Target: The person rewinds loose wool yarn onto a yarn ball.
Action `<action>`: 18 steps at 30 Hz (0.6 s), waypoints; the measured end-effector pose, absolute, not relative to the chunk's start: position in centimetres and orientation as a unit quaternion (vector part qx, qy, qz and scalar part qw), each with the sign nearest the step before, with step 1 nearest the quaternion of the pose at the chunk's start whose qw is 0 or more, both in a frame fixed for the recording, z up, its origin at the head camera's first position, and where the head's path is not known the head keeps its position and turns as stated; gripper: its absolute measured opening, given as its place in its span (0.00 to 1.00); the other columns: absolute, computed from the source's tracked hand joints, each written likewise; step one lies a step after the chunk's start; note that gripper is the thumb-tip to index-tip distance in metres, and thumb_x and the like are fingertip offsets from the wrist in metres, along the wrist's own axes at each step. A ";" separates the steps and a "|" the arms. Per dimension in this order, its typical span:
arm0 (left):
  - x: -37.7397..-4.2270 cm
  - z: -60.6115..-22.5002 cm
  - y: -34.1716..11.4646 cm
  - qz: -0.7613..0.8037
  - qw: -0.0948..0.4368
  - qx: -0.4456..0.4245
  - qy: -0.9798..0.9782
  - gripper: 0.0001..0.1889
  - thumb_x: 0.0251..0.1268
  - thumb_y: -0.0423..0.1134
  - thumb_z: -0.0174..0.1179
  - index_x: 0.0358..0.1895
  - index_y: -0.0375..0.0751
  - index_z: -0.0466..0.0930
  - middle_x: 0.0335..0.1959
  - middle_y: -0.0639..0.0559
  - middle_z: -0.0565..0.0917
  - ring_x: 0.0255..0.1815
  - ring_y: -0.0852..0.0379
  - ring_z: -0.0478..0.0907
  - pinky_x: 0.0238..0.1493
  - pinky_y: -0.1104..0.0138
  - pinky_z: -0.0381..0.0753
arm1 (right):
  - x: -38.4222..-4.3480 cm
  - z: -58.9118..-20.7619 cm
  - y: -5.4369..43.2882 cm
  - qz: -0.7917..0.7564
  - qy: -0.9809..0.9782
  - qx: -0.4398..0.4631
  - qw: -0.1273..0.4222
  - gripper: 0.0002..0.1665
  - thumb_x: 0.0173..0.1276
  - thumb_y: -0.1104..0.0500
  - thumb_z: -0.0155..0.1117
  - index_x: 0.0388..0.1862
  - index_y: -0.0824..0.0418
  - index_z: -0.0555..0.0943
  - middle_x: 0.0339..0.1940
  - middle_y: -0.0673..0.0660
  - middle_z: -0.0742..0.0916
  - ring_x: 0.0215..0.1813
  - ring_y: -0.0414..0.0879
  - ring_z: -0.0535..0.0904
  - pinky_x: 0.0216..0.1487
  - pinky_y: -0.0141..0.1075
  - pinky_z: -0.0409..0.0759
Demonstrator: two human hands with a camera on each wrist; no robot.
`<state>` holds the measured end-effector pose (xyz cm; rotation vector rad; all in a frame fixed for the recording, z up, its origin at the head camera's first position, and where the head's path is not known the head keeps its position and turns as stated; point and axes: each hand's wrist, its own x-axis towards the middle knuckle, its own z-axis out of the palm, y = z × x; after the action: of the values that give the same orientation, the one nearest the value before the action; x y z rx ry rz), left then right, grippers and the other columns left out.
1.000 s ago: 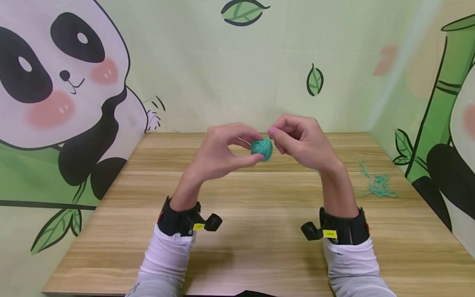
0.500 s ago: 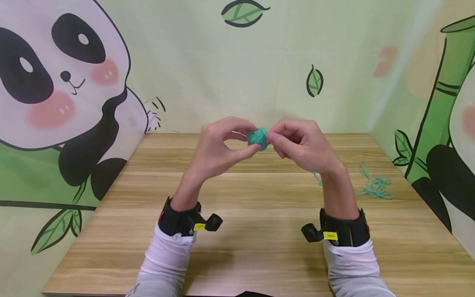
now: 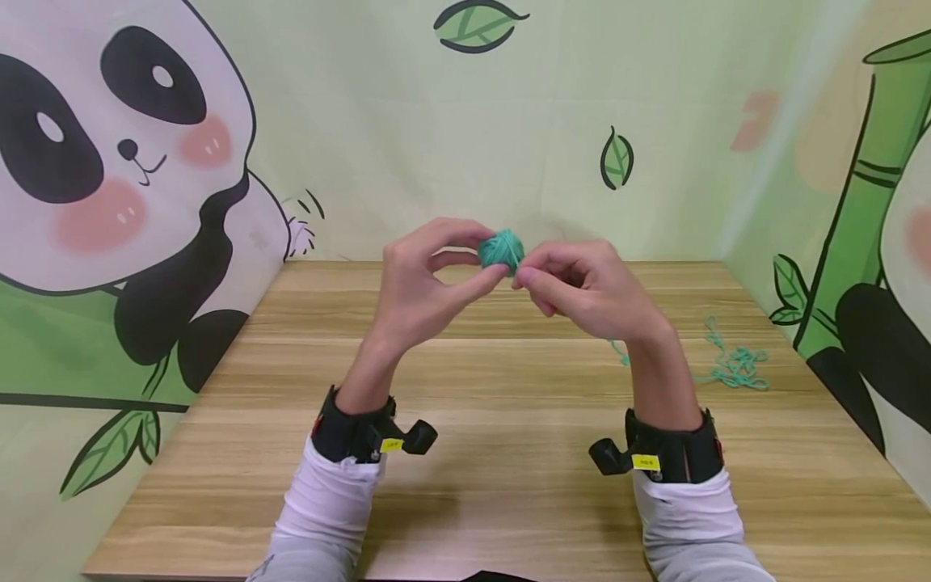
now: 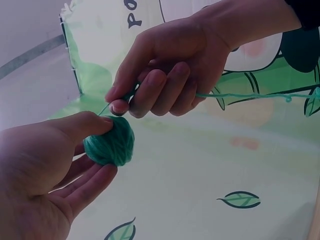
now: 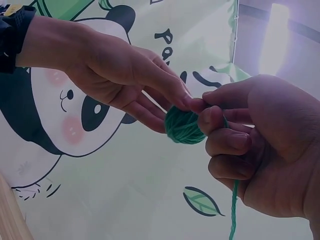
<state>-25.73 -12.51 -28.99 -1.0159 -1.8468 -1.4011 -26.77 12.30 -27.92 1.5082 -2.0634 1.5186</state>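
Note:
A small green ball of yarn [image 3: 500,249] is held up above the far part of the table, between the thumb and fingers of my left hand [image 3: 429,283]. Close against its right side, my right hand [image 3: 589,287] pinches the yarn strand between thumb and forefinger, its other fingers curled. In the left wrist view a short taut strand [image 4: 103,109] joins the ball [image 4: 116,142] to the right fingertips. The yarn passes through the right palm and leaves as a trailing strand [image 5: 234,210] in the right wrist view.
Loose yarn [image 3: 738,368] lies in a tangled heap on the right of the wooden table [image 3: 509,453]. A bit of strand [image 3: 620,352] shows beside the right wrist. A printed panda backdrop [image 3: 553,105] stands behind the table's far edge.
My left hand has moved up and left with the ball, which has turned. My right hand has gone slightly down and left, from the ball's top to its lower right side. The heap shifted slightly.

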 end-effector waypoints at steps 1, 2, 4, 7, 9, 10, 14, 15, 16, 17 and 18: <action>-25.7 -29.0 -12.5 -0.532 0.301 -0.379 -0.695 0.19 0.63 0.25 0.81 0.56 0.28 0.90 0.51 0.38 0.93 0.51 0.47 0.93 0.56 0.63 0.99 | -26.7 -27.9 12.3 0.506 -0.693 0.507 0.085 0.09 0.84 0.72 0.62 0.44 0.66 0.89 0.21 0.53 0.77 0.18 0.44 0.64 0.17 0.36 0.59; -25.6 -29.0 -12.4 -0.534 0.301 -0.377 -0.694 0.19 0.63 0.25 0.81 0.56 0.28 0.90 0.51 0.38 0.93 0.52 0.47 0.93 0.56 0.63 0.99 | -26.8 -27.9 12.2 0.503 -0.694 0.508 0.085 0.09 0.84 0.71 0.62 0.45 0.66 0.89 0.21 0.53 0.77 0.18 0.43 0.64 0.17 0.36 0.59; -25.5 -29.0 -12.4 -0.540 0.301 -0.372 -0.692 0.19 0.63 0.25 0.81 0.56 0.28 0.90 0.52 0.37 0.93 0.52 0.47 0.93 0.56 0.62 0.99 | -26.8 -27.9 12.2 0.498 -0.695 0.511 0.086 0.09 0.85 0.70 0.63 0.45 0.65 0.89 0.21 0.53 0.78 0.18 0.43 0.64 0.17 0.35 0.60; -25.4 -29.0 -12.3 -0.550 0.301 -0.366 -0.688 0.19 0.63 0.25 0.81 0.57 0.29 0.90 0.53 0.38 0.93 0.53 0.47 0.93 0.57 0.62 0.99 | -26.7 -27.9 12.1 0.492 -0.697 0.515 0.083 0.09 0.85 0.69 0.63 0.45 0.65 0.89 0.21 0.53 0.78 0.19 0.43 0.65 0.18 0.35 0.61; -25.4 -28.9 -12.2 -0.558 0.300 -0.360 -0.685 0.19 0.63 0.25 0.81 0.57 0.29 0.90 0.53 0.38 0.93 0.53 0.47 0.93 0.57 0.61 0.99 | -26.8 -27.9 12.1 0.489 -0.697 0.518 0.081 0.09 0.86 0.68 0.63 0.46 0.65 0.89 0.21 0.53 0.78 0.19 0.43 0.65 0.18 0.35 0.61; -25.3 -28.9 -12.2 -0.561 0.301 -0.357 -0.683 0.19 0.63 0.25 0.81 0.57 0.29 0.90 0.54 0.38 0.92 0.53 0.48 0.93 0.57 0.61 0.99 | -26.8 -27.9 12.1 0.488 -0.697 0.520 0.080 0.08 0.86 0.68 0.64 0.46 0.65 0.90 0.21 0.53 0.78 0.19 0.43 0.65 0.18 0.35 0.61; -25.1 -28.8 -12.2 -0.577 0.302 -0.345 -0.676 0.20 0.64 0.24 0.81 0.58 0.28 0.90 0.54 0.36 0.92 0.53 0.48 0.94 0.58 0.60 0.99 | -26.8 -27.9 12.1 0.479 -0.700 0.525 0.076 0.08 0.86 0.67 0.65 0.46 0.64 0.90 0.22 0.53 0.78 0.19 0.43 0.66 0.19 0.34 0.63; -25.1 -28.8 -12.1 -0.581 0.302 -0.343 -0.673 0.20 0.64 0.24 0.81 0.58 0.28 0.89 0.54 0.36 0.92 0.53 0.49 0.94 0.58 0.59 0.99 | -26.9 -27.9 12.1 0.477 -0.701 0.525 0.074 0.08 0.86 0.67 0.65 0.46 0.64 0.91 0.22 0.53 0.78 0.19 0.43 0.66 0.19 0.34 0.64; -25.1 -28.7 -12.1 -0.585 0.302 -0.341 -0.671 0.20 0.64 0.24 0.80 0.58 0.28 0.89 0.54 0.36 0.92 0.53 0.50 0.94 0.59 0.59 0.99 | -26.9 -27.9 12.1 0.475 -0.702 0.525 0.072 0.08 0.86 0.67 0.65 0.47 0.64 0.91 0.22 0.53 0.78 0.19 0.43 0.66 0.19 0.34 0.64; -25.1 -28.7 -12.1 -0.590 0.300 -0.340 -0.668 0.20 0.64 0.24 0.80 0.58 0.27 0.89 0.54 0.35 0.92 0.54 0.51 0.94 0.59 0.59 0.99 | -26.9 -27.9 12.1 0.473 -0.705 0.524 0.071 0.09 0.85 0.67 0.65 0.46 0.63 0.91 0.22 0.53 0.78 0.19 0.43 0.66 0.19 0.34 0.65; -25.0 -28.6 -12.1 -0.596 0.298 -0.340 -0.664 0.20 0.64 0.23 0.80 0.58 0.27 0.89 0.55 0.35 0.92 0.54 0.51 0.94 0.59 0.58 0.99 | -26.9 -27.9 12.1 0.471 -0.707 0.523 0.069 0.09 0.85 0.68 0.65 0.46 0.63 0.91 0.22 0.53 0.78 0.19 0.43 0.67 0.19 0.33 0.65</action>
<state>-25.04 -12.08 -28.64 -0.9029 -1.7643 -1.5829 -26.95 12.11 -27.95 1.5762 -2.1276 1.4194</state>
